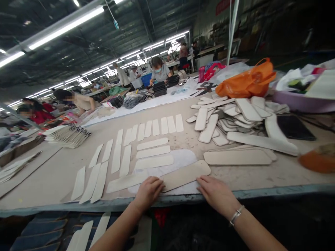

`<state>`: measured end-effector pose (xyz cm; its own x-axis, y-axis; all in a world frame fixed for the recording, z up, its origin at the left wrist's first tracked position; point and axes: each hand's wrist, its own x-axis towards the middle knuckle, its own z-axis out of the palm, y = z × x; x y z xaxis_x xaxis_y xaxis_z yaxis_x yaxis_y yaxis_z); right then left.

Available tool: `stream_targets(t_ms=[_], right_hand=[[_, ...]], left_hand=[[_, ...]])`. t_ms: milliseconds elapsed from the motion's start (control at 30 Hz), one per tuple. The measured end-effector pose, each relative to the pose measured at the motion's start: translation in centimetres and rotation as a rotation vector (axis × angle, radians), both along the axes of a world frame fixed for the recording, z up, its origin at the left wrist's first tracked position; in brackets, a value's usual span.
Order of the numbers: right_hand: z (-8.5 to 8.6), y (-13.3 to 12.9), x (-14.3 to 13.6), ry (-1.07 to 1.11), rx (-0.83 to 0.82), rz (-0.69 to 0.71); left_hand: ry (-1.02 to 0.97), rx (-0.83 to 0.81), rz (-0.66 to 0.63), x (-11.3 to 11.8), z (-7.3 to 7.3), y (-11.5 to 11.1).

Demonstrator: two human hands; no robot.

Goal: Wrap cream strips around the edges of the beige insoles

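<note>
A long beige strip with rounded corners (185, 175) lies slanted near the table's front edge, over a white sheet (184, 157). My left hand (149, 191) grips its left end, fingers bent and close together. At its lower right edge, my right hand (218, 195) holds it between fingers and thumb; a silver bracelet circles that wrist. Left of the held piece, a whitish strip (127, 182) reaches under or beside my left hand. Three short white strips (154, 161) lie in a stack of rows just beyond. More white strips (99, 181) are spread out to the left.
A heap of padded white pieces (246, 109) and a small pile of beige strips (238, 157) lie right. Behind them are an orange bag (246, 82) and a purple basin (303, 101). Stacked sheets (66, 136) stand left. Co-workers sit farther back.
</note>
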<state>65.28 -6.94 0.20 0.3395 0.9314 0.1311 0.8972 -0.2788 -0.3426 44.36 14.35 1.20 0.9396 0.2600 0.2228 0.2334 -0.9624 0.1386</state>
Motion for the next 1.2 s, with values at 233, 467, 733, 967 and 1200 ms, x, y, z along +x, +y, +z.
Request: stream_targets(t_ms=[233, 467, 733, 967, 1200], right_hand=[[0.9, 0.7, -0.2, -0.016, -0.059, -0.023], [0.7, 0.3, 0.0, 0.023, -0.078, -0.025], [0.2, -0.1, 0.3, 0.132, 0.006, -0.063], [-1.0, 0.8, 0.8, 0.898, 0.369, -0.271], [-1.4, 1.9, 0.5, 1.65, 0.49, -0.416]], left_hand=[[0.157, 0.128, 0.171, 5.6, 0.8, 3.0], [0.314, 0.158, 0.054, 10.2, 0.3, 3.1], [0.327, 0.218, 0.056, 11.3, 0.8, 2.8], [-0.416, -0.226, 0.222, 11.3, 7.9, 0.2], [-1.012, -1.006, 0.285, 12.2, 12.2, -4.5]])
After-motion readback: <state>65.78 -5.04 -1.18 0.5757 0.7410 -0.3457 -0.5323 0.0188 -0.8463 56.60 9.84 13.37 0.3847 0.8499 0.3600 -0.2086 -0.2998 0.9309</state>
